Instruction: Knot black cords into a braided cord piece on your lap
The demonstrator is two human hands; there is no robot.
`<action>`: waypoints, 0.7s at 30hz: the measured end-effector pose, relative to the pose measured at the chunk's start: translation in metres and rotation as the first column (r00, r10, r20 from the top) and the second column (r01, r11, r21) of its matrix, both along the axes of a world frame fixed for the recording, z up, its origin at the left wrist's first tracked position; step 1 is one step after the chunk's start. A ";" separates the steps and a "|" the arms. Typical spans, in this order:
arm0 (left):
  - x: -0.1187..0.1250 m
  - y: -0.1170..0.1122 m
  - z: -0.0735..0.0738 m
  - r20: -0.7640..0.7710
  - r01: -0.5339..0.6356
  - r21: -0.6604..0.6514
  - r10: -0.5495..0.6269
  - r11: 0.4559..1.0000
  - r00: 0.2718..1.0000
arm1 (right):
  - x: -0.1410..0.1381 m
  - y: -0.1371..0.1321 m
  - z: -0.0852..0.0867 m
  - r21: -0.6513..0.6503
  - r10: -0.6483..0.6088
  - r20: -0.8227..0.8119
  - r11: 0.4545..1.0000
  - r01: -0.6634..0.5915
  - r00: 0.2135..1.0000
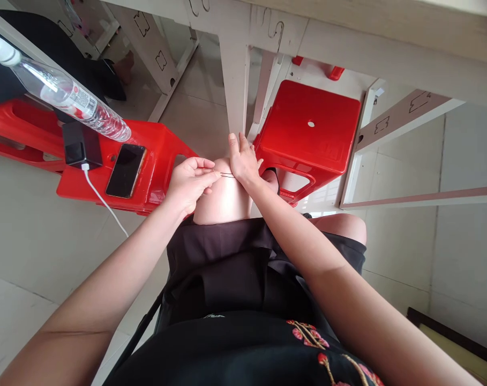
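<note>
"What's in that left hand (190, 183)?"

"Two thin dark strands (227, 175), pinched at the fingertips, running over a bare knee (221, 201) to the wrist of the wide-spread right hand (244, 162)."

"And beside?"

"One red plastic stool (158, 155) on pale floor tiles (38, 225), bearing one clear white-capped plastic bottle (48, 86), one black-screened phone (126, 170). The label (81, 101) I can't read."
</note>
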State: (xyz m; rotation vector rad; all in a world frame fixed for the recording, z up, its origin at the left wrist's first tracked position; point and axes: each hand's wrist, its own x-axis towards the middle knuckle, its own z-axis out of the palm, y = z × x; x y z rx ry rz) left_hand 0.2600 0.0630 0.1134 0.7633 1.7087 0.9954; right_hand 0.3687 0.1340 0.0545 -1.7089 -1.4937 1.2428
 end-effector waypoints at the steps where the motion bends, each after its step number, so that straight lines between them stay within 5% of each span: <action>1: -0.001 0.000 0.001 0.014 0.012 -0.013 -0.011 1.000 1.000 | 0.000 0.000 0.000 -0.003 0.000 0.003 1.000 0.000 1.000; 13: -0.014 0.001 0.002 0.116 0.094 -0.023 -0.091 0.995 0.989 | 0.001 -0.002 0.000 0.006 -0.024 -0.011 1.000 0.024 1.000; 21: -0.022 -0.004 -0.006 -0.152 0.165 0.080 -0.151 0.983 0.977 | 0.001 -0.004 0.005 -0.017 -0.019 -0.017 1.000 0.019 1.000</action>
